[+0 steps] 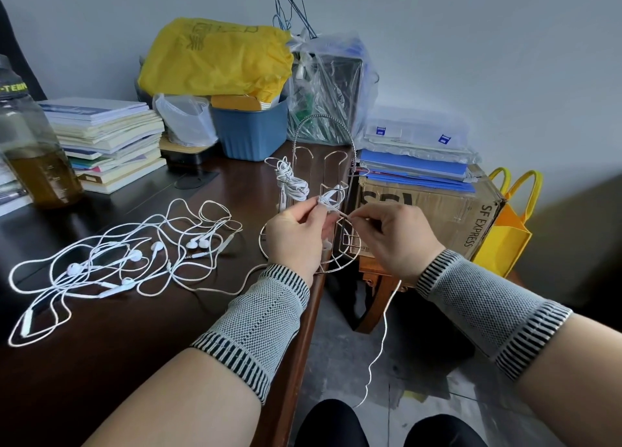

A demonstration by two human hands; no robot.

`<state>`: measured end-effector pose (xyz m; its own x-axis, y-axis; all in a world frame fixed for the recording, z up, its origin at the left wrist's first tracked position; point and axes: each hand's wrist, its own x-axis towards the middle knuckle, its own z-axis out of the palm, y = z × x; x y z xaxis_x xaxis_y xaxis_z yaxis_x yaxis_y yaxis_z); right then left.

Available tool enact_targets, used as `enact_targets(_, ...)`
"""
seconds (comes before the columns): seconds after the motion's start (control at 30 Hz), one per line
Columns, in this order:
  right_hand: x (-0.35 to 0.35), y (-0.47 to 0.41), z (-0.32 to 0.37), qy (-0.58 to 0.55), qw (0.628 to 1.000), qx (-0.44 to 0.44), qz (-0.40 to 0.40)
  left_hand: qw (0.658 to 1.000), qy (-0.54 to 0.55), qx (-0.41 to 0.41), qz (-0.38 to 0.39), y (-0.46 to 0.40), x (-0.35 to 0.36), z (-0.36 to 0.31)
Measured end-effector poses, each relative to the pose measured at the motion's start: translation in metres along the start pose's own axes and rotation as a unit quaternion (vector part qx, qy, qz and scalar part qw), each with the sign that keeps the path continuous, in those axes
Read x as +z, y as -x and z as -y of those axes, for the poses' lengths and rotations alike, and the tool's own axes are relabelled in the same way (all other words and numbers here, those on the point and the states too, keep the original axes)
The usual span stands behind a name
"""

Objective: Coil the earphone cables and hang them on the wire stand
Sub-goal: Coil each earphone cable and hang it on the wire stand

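Observation:
A metal wire stand (323, 164) stands at the dark table's right edge. One coiled white earphone bundle (290, 181) hangs on its left hook. My left hand (296, 234) pinches a small white coil (328, 200) in front of the stand. My right hand (397, 238) pinches the same cable just right of the coil. The loose end of that cable (382, 339) trails down from my right hand toward the floor. Several tangled white earphones (128, 254) lie spread on the table to the left.
A stack of books (107, 137), a blue bin (250, 130) with a yellow bag (215, 56) and plastic bags sit at the back. A bottle (30, 150) stands far left. A cardboard box (437, 211) with folders sits right of the table (134, 329).

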<state>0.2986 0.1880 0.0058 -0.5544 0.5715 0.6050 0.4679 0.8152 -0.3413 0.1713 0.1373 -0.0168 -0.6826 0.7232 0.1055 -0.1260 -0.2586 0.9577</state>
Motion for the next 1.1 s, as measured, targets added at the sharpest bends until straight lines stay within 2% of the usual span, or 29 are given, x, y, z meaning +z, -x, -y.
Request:
enact_targets(0.1, -0.001, -0.009, -0.005, 0.007, 0.996, 0.083, 0.025, 1.0, 0.017, 0.0, 0.015, 0.004, 0.001, -0.003)
enact_targets(0.37, -0.006, -0.019, -0.013, -0.008, 0.972, 0.212, 0.096, 1.0, 0.012, -0.002, 0.001, 0.004, 0.002, -0.005)
enact_targets(0.5, -0.018, -0.005, -0.035, -0.141, 0.931, 0.299, 0.158, 0.999, 0.034, -0.007, -0.019, 0.002, 0.002, -0.006)
enact_targets(0.63, -0.036, -0.002, -0.047, -0.309, 0.874, 0.359, 0.108, 0.999, 0.044, -0.011, -0.021, 0.002, 0.002, -0.005)
enact_targets(0.67, -0.041, -0.005, -0.043, -0.305, 0.882, 0.347, 0.092, 0.999, 0.045, -0.012, -0.02, 0.002, 0.003, -0.005)
enact_targets(0.7, -0.045, -0.01, -0.037, -0.263, 0.907, 0.318, 0.083, 0.999, 0.046, -0.012, -0.019, 0.002, 0.003, -0.005)
enact_targets(0.77, -0.051, -0.023, -0.019, -0.104, 0.967, 0.22, 0.078, 0.998, 0.049, -0.015, -0.02, 0.002, 0.003, -0.005)
enact_targets(0.8, -0.053, -0.029, -0.008, -0.029, 0.983, 0.165, 0.075, 0.998, 0.051, -0.016, -0.021, 0.002, 0.003, -0.005)
enact_targets(0.87, -0.055, -0.041, 0.012, 0.086, 0.991, 0.08, 0.07, 0.998, 0.056, -0.021, -0.02, 0.002, 0.003, -0.005)
enact_targets(0.93, -0.054, -0.051, 0.026, 0.154, 0.985, 0.032, 0.068, 0.998, 0.061, -0.026, -0.012, 0.002, 0.003, -0.006)
enact_targets(1.03, -0.053, -0.061, 0.036, 0.175, 0.981, 0.024, 0.075, 0.997, 0.067, -0.029, -0.004, 0.002, 0.002, -0.006)
enact_targets(1.1, -0.056, -0.061, 0.038, 0.162, 0.98, 0.044, 0.108, 0.997, 0.069, -0.029, -0.001, 0.002, 0.002, -0.006)
